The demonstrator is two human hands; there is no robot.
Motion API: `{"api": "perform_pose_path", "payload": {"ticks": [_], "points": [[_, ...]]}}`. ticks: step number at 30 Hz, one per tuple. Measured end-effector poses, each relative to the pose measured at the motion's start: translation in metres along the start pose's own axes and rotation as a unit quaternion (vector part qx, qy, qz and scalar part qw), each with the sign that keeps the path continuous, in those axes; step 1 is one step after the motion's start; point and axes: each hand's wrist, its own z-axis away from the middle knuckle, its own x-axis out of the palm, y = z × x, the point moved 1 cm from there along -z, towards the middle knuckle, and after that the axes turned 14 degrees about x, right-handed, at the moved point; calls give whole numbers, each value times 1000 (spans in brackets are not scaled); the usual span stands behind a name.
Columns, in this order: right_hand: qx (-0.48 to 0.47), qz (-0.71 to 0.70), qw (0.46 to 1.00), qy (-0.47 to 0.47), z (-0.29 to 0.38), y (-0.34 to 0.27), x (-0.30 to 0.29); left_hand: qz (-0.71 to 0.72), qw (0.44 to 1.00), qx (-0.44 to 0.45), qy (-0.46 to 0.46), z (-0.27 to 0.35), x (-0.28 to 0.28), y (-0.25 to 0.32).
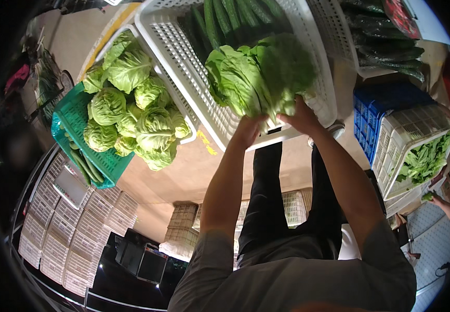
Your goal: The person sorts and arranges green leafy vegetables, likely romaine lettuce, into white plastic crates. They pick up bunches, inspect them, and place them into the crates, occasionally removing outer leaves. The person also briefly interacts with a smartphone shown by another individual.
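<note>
Both my hands are at the near end of a white perforated plastic crate (pixel 168 46), just inside its rim. My left hand (pixel 248 128) grips the stem end of a leafy green lettuce head (pixel 236 76). On the right, my right hand (pixel 299 115) is closed around the base of another bunch of leafy greens (pixel 287 66), whose leaves are dark and blurred. The leaves of both spread away from me, over the crate floor. Several cucumbers (pixel 225 19) lie at the crate's far end, partly hidden by the leaves.
Several round lettuces (pixel 108 105) are heaped at left over a crate and a green basket (pixel 80 121). A blue crate (pixel 373 117) and a white crate of greens (pixel 388 156) stand right. Stacked crates (pixel 69 234) are lower left. Another person's forearm (pixel 449 208) shows far right.
</note>
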Motion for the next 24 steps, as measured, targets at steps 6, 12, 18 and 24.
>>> {"api": "perform_pose_path", "payload": {"ticks": [6, 12, 18, 24], "points": [[27, 29, 998, 39, -68, 28, 28, -373, 921, 11, 109, -35, -60, -28], [27, 58, 990, 122, -73, 39, 41, -617, 756, 112, 188, -26, -27, 0], [60, 70, 987, 132, -83, 37, 38, -651, 742, 12, 160, -54, -49, -6], [32, 12, 991, 126, -6, 25, 23, -695, 710, 13, 116, -59, -97, -9]]}}
